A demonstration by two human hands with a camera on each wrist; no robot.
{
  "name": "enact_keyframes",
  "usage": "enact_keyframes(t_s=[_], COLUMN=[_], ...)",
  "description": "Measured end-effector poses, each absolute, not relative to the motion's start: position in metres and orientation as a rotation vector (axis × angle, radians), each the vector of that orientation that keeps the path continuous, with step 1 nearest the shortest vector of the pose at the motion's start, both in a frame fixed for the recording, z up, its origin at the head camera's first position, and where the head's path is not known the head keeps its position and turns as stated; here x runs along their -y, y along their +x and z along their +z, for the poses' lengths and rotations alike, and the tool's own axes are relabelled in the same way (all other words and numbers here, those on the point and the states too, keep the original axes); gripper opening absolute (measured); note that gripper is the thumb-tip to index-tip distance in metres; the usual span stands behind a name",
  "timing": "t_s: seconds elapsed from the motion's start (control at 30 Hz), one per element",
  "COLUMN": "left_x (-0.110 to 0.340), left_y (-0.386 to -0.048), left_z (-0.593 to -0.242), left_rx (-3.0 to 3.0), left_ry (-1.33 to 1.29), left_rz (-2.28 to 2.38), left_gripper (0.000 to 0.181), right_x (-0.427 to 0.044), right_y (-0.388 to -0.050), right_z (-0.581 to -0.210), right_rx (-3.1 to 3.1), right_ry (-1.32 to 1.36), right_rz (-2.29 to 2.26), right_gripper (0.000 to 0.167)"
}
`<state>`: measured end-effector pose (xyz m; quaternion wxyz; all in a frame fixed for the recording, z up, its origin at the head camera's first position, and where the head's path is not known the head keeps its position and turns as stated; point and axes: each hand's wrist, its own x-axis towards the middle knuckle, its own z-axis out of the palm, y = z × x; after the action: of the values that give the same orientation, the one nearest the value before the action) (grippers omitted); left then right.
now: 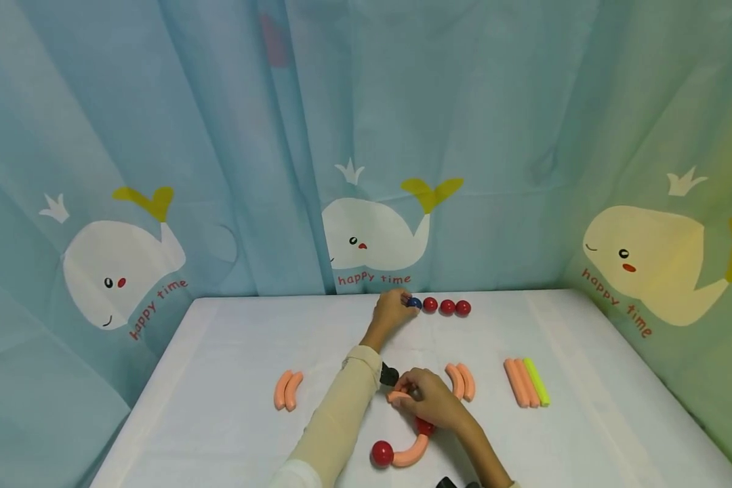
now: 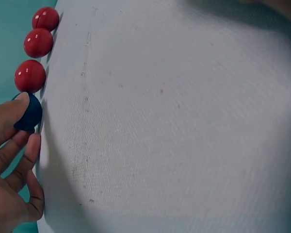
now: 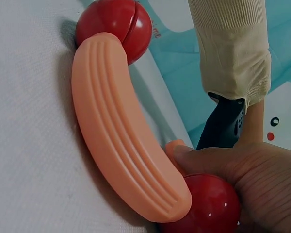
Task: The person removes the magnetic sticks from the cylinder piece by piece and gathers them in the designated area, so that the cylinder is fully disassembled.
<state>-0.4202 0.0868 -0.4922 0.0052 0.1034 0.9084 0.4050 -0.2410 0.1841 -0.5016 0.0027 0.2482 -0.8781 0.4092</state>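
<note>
At the far edge of the table, my left hand (image 1: 393, 310) pinches a blue ball (image 2: 30, 112) between thumb and fingers. The ball ends a row of red balls (image 2: 30, 76). Nearer me, my right hand (image 1: 432, 400) grips a curved orange stick (image 1: 398, 396), mostly hidden by the fingers. Beneath that hand a red ball (image 1: 424, 426) shows partly. It meets a second curved orange stick (image 1: 411, 453), ridged along its length, whose other end meets another red ball (image 1: 382, 453). Whether the gripped stick is joined to the chain cannot be told.
Two curved orange sticks (image 1: 289, 390) lie at the left, and two more curved sticks (image 1: 460, 381) lie just beyond my right hand. Straight orange sticks (image 1: 520, 383) and a yellow-green stick (image 1: 537, 381) lie at the right. A whale-print curtain (image 1: 494, 237) hangs behind the white table (image 1: 219, 352).
</note>
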Motion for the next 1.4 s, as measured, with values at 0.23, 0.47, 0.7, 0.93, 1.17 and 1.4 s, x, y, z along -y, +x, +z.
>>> enact_keyframes(t_s=[0.23, 0.47, 0.7, 0.93, 1.17, 1.4], left_x=[-0.085, -0.083, -0.082, -0.077, -0.067, -0.053], left_y=[-0.418, -0.417, -0.417, -0.42, -0.42, -0.408], left_z=[-0.492, -0.491, -0.489, -0.489, -0.491, -0.496], left_rx=[-2.843, -2.834, -2.839, -2.79, -2.732, -2.746], left_ry=[0.329, 0.319, 0.315, 0.392, 0.398, 0.379], left_rz=[1.292, 1.319, 1.292, 1.317, 1.31, 1.303], left_gripper=[0.037, 0.038, 0.041, 0.046, 0.049, 0.045], right_x=[-0.184, -0.185, -0.184, -0.184, -0.183, -0.186], right_y=[-0.24, -0.24, -0.241, -0.243, -0.242, -0.238], right_z=[-0.5, -0.5, -0.502, -0.501, -0.499, -0.491], right_rx=[2.759, 2.77, 2.771, 2.808, 2.803, 2.862], right_ry=[0.772, 0.753, 0.758, 0.726, 0.712, 0.688], right_rz=[1.294, 1.314, 1.297, 1.299, 1.295, 1.26], right_gripper=[0.014, 0.014, 0.014, 0.012, 0.014, 0.019])
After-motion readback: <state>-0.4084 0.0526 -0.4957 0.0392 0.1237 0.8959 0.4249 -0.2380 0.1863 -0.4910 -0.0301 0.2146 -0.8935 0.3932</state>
